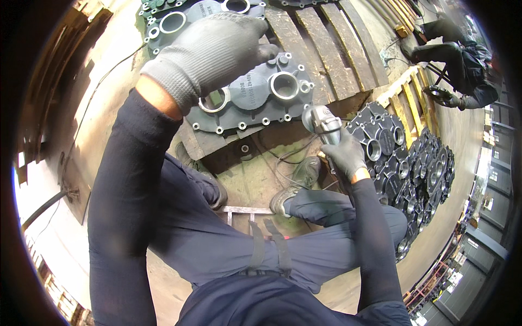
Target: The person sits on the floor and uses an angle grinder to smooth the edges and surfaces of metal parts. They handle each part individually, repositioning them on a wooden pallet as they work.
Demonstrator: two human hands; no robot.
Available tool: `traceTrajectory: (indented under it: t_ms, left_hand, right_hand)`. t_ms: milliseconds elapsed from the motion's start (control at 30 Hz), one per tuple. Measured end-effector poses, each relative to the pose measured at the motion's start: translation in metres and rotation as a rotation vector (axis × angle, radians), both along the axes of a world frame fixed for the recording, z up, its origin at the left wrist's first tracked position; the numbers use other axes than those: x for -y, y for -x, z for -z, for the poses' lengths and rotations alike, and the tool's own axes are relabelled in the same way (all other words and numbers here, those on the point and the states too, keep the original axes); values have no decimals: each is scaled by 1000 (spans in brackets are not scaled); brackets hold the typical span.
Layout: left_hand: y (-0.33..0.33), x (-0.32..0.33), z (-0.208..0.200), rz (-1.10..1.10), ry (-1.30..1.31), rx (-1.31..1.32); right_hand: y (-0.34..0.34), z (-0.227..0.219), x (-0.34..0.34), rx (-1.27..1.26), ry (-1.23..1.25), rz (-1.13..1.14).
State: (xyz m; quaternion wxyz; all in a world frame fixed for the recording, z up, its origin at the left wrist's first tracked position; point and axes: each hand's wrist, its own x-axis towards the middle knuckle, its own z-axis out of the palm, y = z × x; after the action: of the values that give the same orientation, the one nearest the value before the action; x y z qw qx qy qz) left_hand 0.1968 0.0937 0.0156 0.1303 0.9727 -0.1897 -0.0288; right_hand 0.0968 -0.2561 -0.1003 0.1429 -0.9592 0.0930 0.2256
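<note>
My left hand, in a grey knit glove, is raised over a dark grey metal cover casting. Its fingers curl away from me, so what they hold, if anything, is hidden. The casting lies flat on a wooden pallet and has two large round bores and bolt holes along its edge. To its right, my gloved right hand is wrapped around an angle grinder. The grinder's disc end is close to the casting's right edge, with a gap between them.
More castings lie at the far left of the pallet. Stacked black castings stand to my right, beside a yellowish wooden pallet. Cables run over the floor near my shoes. Another person sits at the far right.
</note>
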Motion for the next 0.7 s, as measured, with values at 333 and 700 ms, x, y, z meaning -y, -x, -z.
traceTrajectory:
  t_ms: [333, 700]
  left_hand:
    - [5, 1, -9, 45, 6, 16]
    - [8, -13, -17, 56, 71, 5]
  right_hand:
    - [29, -8, -16, -39, -64, -56]
    - [31, -4, -44, -103, -15, -83]
